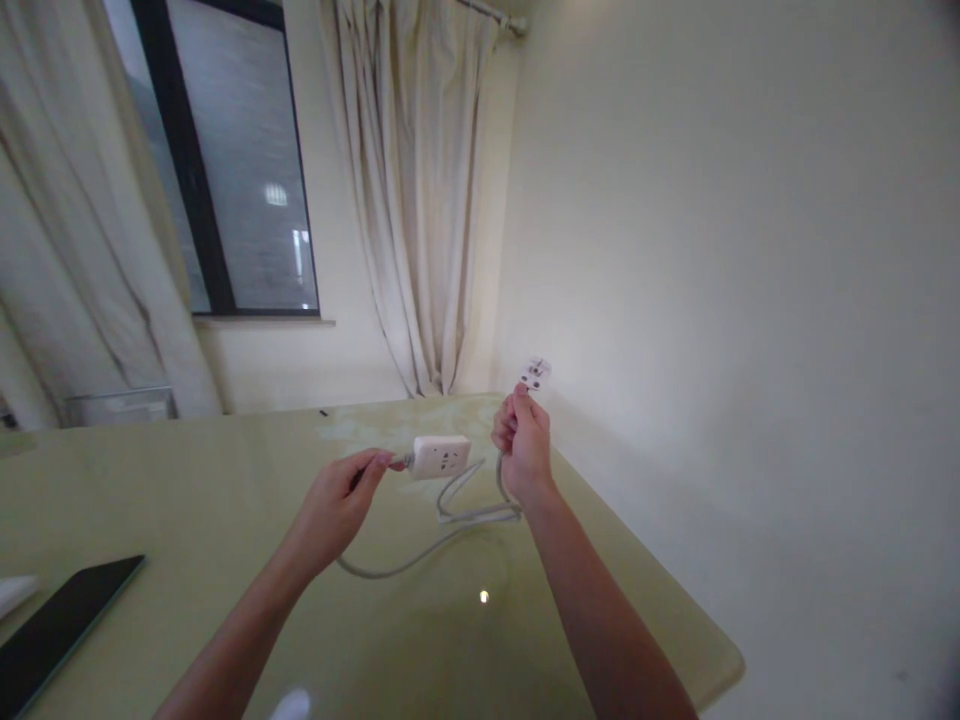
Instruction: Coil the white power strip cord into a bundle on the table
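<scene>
My left hand [339, 508] pinches the grey cord right where it enters a white power strip [441, 457]. The short strip is held up above the table, its socket holes facing me. Farther right, my right hand [525, 438] is closed around the other end of the cord. A small whitish plug [535, 374] with dark spots and a clear-looking part sticks up beyond its fingertips; its fine detail is blurred. Between the hands the grey cord [427, 560] hangs and lies in loose loops on the table.
The glossy pale green table [247, 500] has a rounded corner at the lower right, along a white wall [735, 300]. A black flat panel [71, 620] lies at the left, beside a white object [15, 592]. Behind are curtains [420, 200] and a dark-framed window [232, 160].
</scene>
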Demonstrator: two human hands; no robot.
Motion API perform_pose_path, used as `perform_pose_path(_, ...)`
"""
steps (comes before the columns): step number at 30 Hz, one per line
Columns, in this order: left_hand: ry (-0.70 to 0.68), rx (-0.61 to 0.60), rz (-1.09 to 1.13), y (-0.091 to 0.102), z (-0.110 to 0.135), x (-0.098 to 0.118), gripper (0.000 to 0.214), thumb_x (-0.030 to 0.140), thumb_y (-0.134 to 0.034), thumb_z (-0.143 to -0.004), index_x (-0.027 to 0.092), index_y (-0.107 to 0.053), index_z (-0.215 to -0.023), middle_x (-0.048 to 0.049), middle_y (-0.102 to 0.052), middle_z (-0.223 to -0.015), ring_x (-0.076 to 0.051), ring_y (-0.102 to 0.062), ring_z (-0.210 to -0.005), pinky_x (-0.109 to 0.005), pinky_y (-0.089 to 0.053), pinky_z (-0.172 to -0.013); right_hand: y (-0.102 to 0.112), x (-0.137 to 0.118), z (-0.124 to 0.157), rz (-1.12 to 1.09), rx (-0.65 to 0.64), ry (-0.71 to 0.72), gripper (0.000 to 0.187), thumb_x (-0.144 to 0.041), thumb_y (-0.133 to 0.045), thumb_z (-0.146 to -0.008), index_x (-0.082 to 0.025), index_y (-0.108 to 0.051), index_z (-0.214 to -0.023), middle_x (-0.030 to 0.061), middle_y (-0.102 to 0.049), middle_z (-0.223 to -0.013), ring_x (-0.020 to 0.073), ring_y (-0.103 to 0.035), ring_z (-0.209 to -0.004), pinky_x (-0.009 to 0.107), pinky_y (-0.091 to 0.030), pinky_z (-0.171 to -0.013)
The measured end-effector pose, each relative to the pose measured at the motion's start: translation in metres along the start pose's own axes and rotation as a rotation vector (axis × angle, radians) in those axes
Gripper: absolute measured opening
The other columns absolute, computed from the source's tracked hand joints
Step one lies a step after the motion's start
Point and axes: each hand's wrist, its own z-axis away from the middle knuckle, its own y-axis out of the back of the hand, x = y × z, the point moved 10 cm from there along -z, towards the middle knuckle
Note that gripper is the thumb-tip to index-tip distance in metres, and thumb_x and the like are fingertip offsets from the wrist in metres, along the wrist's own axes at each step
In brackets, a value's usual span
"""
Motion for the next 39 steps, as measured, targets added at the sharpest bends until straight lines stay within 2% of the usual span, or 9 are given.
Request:
perform_pose_path(3,0.003,-0.091,-0.089,-0.008,-0.002,-0.004,0.05,0.055,-0.043,-0.1,0.021,-0.079,-0.099,-0.0023,-0.073,-0.076,-0.022,-0.065,-0.073,-0.03,-0.044,-0.07,-0.02,-0.002,-0.005,-0.016,-0.098,-0.026,0.065,-0.072,-0.076,-0.076,-0.022,-0.037,-0.063,-0.0112,-0.023,-0.056,0.0046,-0.016,-0.045,0.021,-0.009,-0.039)
perform_pose_path(8,-0.021,-0.4,-0.257,-0.049,0.004,-0.002,0.043,0.043,-0.042,-0.103,0.022,-0.076,-0.089,-0.0043,-0.077,-0.086,-0.022,-0.068,-0.08,-0.031,-0.042,-0.074,-0.036,-0.005,-0.002,-0.023,-0.19,-0.019,0.063,-0.068,-0.076,-0.079,-0.022,-0.036,-0.063,-0.0111,-0.021,-0.056,0.0044,-0.014,-0.045,0.021,-0.008,-0.039)
perform_pose_path(14,-0.014,-0.547,-0.435,-0.085,0.011,-0.016,0.04,0.042,-0.043,-0.103,0.022,-0.077,-0.091,-0.0085,-0.077,-0.095,-0.027,-0.069,-0.091,-0.035,-0.042,-0.077,-0.04,-0.01,0.004,-0.018,-0.221,-0.034,0.062,-0.065,-0.075,-0.083,-0.022,-0.034,-0.062,-0.0106,-0.021,-0.056,0.0044,-0.014,-0.045,0.021,-0.008,-0.038)
perform_pose_path(19,-0.036,-0.674,-0.458,-0.1,0.029,-0.008,0.038,0.045,-0.047,-0.103,0.028,-0.079,-0.09,-0.0051,-0.077,-0.092,-0.025,-0.07,-0.09,-0.034,-0.044,-0.076,-0.046,-0.002,0.006,-0.012,-0.236,-0.041,0.059,-0.063,-0.074,-0.086,-0.022,-0.039,-0.062,-0.0101,-0.024,-0.056,0.0044,-0.015,-0.044,0.021,-0.009,-0.038)
perform_pose_path(22,-0.085,-0.669,-0.566,-0.109,0.034,0.003,0.033,0.038,-0.049,-0.103,0.027,-0.077,-0.09,-0.005,-0.075,-0.096,-0.025,-0.071,-0.089,-0.035,-0.045,-0.074,-0.05,0.005,0.008,-0.007,-0.247,-0.041,0.057,-0.063,-0.072,-0.087,-0.021,-0.042,-0.063,-0.0098,-0.025,-0.055,0.0049,-0.016,-0.044,0.022,-0.009,-0.038)
perform_pose_path(26,-0.354,-0.604,-0.677,-0.127,0.038,0.03,0.021,0.018,-0.053,-0.099,0.025,-0.072,-0.105,-0.0067,-0.072,-0.109,-0.026,-0.068,-0.1,-0.04,-0.047,-0.082,-0.053,0.007,0.012,0.004,-0.263,-0.042,0.057,-0.065,-0.07,-0.087,-0.022,-0.044,-0.063,-0.0095,-0.025,-0.055,0.0055,-0.016,-0.044,0.022,-0.009,-0.038)
perform_pose_path(29,-0.499,-0.572,-0.682,-0.134,0.045,0.039,0.023,0.013,-0.055,-0.095,0.024,-0.067,-0.111,-0.0073,-0.069,-0.118,-0.027,-0.063,-0.109,-0.045,-0.046,-0.09,-0.051,0.004,0.011,0.009,-0.245,-0.032,0.058,-0.066,-0.071,-0.086,-0.022,-0.042,-0.063,-0.0095,-0.025,-0.055,0.0054,-0.015,-0.044,0.023,-0.009,-0.039)
perform_pose_path(35,-0.487,-0.539,-0.863,-0.149,0.064,0.021,0.061,0.021,-0.072,-0.082,0.022,-0.055,-0.14,-0.0144,-0.057,-0.143,-0.033,-0.052,-0.125,-0.051,-0.04,-0.104,-0.048,0.0,0.009,0.005,-0.201,-0.014,0.059,-0.064,-0.073,-0.085,-0.022,-0.038,-0.063,-0.0099,-0.024,-0.056,0.005,-0.015,-0.044,0.023,-0.01,-0.039)
perform_pose_path(39,-0.563,-0.516,-0.809,-0.164,0.064,0.015,0.051,0.035,-0.069,-0.089,0.019,-0.058,-0.136,-0.0155,-0.06,-0.134,-0.032,-0.052,-0.12,-0.05,-0.039,-0.103,-0.049,-0.003,0.01,0.008,-0.206,-0.006,0.059,-0.063,-0.073,-0.085,-0.022,-0.038,-0.062,-0.0098,-0.024,-0.056,0.0048,-0.015,-0.044,0.023,-0.009,-0.039)
